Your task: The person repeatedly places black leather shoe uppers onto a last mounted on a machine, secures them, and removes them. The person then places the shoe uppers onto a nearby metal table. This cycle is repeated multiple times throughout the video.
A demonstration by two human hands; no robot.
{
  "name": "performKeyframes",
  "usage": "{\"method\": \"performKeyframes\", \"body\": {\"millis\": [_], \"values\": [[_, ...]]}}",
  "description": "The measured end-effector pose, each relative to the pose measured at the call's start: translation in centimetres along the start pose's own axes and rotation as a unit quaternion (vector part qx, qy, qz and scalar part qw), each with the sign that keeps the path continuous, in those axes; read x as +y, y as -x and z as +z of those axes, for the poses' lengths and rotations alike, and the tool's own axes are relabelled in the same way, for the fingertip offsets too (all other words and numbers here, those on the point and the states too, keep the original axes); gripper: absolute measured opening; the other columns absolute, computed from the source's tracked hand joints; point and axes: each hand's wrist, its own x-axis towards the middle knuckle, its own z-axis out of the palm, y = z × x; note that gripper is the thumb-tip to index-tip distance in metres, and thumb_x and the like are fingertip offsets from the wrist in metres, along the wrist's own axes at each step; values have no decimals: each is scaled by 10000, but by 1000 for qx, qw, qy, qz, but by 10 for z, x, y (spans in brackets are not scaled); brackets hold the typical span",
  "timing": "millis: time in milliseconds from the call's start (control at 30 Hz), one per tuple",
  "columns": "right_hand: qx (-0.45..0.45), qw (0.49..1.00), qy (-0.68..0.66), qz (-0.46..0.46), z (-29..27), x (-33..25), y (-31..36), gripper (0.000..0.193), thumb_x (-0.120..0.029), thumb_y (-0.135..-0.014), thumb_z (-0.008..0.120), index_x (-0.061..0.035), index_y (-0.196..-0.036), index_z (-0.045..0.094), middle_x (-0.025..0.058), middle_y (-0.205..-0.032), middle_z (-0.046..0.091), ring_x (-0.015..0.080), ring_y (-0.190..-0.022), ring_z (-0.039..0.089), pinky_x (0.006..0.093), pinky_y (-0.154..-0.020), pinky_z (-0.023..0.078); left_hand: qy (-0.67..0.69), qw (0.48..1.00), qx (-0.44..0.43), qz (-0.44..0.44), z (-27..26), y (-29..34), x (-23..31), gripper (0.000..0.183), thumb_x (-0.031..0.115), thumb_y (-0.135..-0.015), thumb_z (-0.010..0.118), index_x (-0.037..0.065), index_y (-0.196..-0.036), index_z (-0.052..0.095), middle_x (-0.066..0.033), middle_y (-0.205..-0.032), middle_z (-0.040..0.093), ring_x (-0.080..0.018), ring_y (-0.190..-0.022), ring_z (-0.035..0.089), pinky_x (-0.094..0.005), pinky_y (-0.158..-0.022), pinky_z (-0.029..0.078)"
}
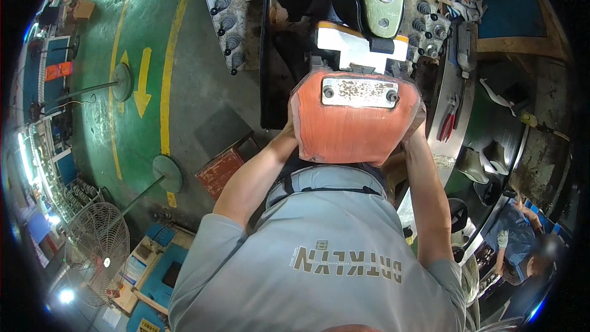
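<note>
An orange, wedge-shaped block with a worn metal plate bolted to its top sits in front of my chest, at the near side of a machine. My left hand is at the block's left side, and my right hand is at its right side. The block hides the fingers of both hands, so their grip cannot be seen. Just beyond the block are a white bracket and a pale green machine arm with a round hole.
Control panels with knobs flank the machine. Red-handled pliers lie on the right ledge. Shoe-shaped pieces stand farther right, near another person. A reddish stool and a standing fan are on the left.
</note>
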Motion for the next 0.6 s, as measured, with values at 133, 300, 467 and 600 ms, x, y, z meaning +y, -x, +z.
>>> {"method": "performKeyframes", "body": {"millis": [133, 300, 467, 600], "values": [[21, 999, 25, -10, -17, -8, 1, 230, -224, -983, 543, -23, -1083, 597, 25, -869, 602, 116, -797, 584, 278, -771, 479, -62, 996, -16, 55, -4, 41, 32, 603, 82, -813, 692, 14, -1342, 410, -109, -1268, 530, -198, -1189, 494, -367, -1019, 396], [-8, 999, -1, -34, -39, -23, 12, 204, -224, -985, 553, -53, -1085, 600, 1, -853, 612, 104, -779, 597, 219, -730, 473, -408, 900, 109, 113, 11, 146, 104, 747, 41, -697, 754, -11, -1354, 405, -79, -1277, 532, -189, -1196, 508, -356, -1049, 378], [-98, 988, 23, -114, -38, -41, 57, 205, -221, -998, 523, -39, -1076, 578, 16, -892, 591, 104, -848, 583, 253, -751, 473, -393, 896, 158, 131, 28, 242, 118, 892, 57, -567, 804, -10, -1360, 401, -94, -1230, 564, -202, -1146, 553, -356, -982, 440], [-213, 937, 147, -236, -35, -67, 125, 289, -274, -937, 609, -20, -1067, 562, 56, -948, 572, 148, -892, 577, 294, -833, 467, -386, 907, 90, 143, 62, 248, 68, 846, -2, -533, 794, 3, -1321, 486, -100, -1222, 601, -236, -1154, 572, -370, -976, 450]]}}
